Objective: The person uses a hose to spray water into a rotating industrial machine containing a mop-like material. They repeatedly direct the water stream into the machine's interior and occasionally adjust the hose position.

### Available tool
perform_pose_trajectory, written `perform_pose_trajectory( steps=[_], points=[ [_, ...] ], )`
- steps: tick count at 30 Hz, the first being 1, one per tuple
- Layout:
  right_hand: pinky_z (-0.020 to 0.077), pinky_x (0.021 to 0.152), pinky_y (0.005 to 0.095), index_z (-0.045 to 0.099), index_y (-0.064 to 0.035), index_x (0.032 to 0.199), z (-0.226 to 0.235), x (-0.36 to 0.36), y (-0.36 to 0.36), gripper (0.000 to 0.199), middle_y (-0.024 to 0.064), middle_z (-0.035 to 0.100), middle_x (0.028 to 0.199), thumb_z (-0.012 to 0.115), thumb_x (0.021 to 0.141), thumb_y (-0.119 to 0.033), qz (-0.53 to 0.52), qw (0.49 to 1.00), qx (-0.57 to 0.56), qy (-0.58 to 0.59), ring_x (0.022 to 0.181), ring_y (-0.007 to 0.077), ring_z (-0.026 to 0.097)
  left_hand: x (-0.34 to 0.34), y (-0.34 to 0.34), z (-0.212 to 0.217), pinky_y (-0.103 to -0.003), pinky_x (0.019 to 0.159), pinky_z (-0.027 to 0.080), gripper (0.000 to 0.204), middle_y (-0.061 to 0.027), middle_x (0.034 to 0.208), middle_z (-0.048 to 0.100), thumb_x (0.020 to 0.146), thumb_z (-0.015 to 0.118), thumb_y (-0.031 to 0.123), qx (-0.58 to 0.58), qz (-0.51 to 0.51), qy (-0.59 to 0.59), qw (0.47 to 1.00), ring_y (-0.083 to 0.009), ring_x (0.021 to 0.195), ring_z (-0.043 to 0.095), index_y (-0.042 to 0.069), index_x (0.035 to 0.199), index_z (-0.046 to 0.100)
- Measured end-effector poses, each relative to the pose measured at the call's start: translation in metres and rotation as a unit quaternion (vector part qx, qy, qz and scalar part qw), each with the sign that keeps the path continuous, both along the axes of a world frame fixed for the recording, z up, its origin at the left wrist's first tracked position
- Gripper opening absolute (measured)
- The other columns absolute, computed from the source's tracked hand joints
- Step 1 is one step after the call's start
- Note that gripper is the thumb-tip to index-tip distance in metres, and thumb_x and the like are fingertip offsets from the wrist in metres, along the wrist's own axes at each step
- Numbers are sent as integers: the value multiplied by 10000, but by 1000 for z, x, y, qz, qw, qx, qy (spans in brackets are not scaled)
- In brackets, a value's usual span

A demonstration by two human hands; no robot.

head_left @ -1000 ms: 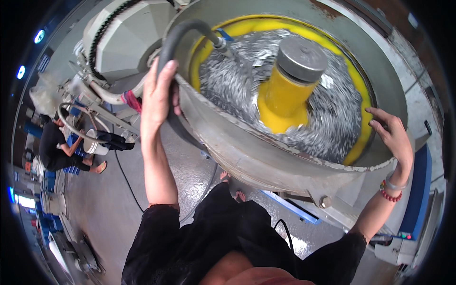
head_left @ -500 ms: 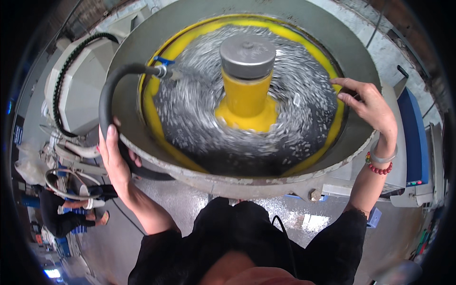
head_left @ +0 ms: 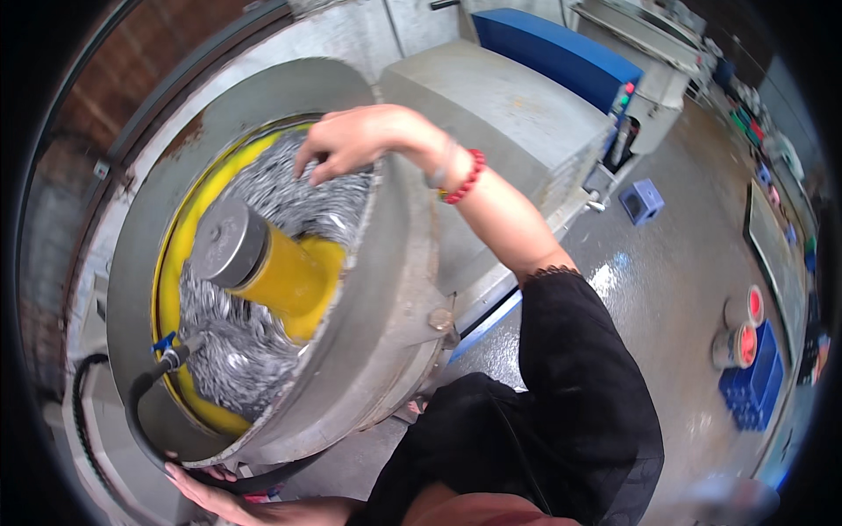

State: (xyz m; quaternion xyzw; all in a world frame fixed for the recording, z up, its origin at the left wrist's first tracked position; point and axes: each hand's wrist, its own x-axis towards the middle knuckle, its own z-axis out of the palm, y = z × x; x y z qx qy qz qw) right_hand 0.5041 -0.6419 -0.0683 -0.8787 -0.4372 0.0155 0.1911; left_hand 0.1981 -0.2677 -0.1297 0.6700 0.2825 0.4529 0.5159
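Observation:
A large grey round bowl (head_left: pixel 386 351) with a yellow lining stands before me. Small silvery pieces (head_left: pixel 232 351) inside are blurred as if swirling round a yellow centre column (head_left: pixel 285 280) with a grey metal cap (head_left: pixel 230 241). At the bowl's near left rim, my left hand (head_left: pixel 210 495) is closed round a black hose (head_left: pixel 140 412). This hose curves over the rim to a nozzle with a blue valve lever (head_left: pixel 164 342), aimed at the pieces. Above the far right side of the bowl hangs my right hand (head_left: pixel 351 140), its fingers loosely bent and apart, with nothing visible in them.
To the right stands a grey machine housing (head_left: pixel 500 105) with a blue panel (head_left: pixel 561 53). A small blue-violet stool (head_left: pixel 642 202) is on the wet floor (head_left: pixel 605 280). Farther right are blue crates (head_left: pixel 754 377) and two buckets (head_left: pixel 735 346) with red contents.
My view has swung to the right, so the bowl now appears at the left and tilted. My right hand's fingers are more bent. The left hand remains on the hose.

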Motion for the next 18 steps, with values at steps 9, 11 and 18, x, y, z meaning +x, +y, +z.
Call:
perform_pose_trajectory(
  steps=[9, 11, 18],
  points=[
    [528, 798, 387, 654, -123, 1223, -3, -2, -2, 408, 171, 709, 990, 685, 849, -285, -60, 993, 73, -63, 904, 291, 674, -2, 2, 13, -247, 325, 284, 601, 13, 526, 352, 963, 417, 590, 9, -36, 34, 999, -94, 368, 341, 108, 1315, 481],
    [522, 822, 387, 646, -90, 1206, -16, -1, -10, 355, 163, 694, 977, 616, 858, -153, -55, 924, 328, -188, 892, 295, 660, 8, 4, 6, -251, 333, 304, 584, 7, 514, 362, 952, 435, 599, 11, -73, 26, 997, -107, 366, 365, 112, 1270, 489],
    [499, 857, 338, 615, -64, 1205, -115, -124, -84, 437, 119, 627, 1006, 493, 818, 99, -220, 687, 610, -328, 969, 249, 628, -1, 2, 21, -263, 352, 346, 530, -12, 487, 382, 954, 433, 572, 9, -113, 55, 992, -142, 358, 412, 88, 1158, 505]
  ],
)
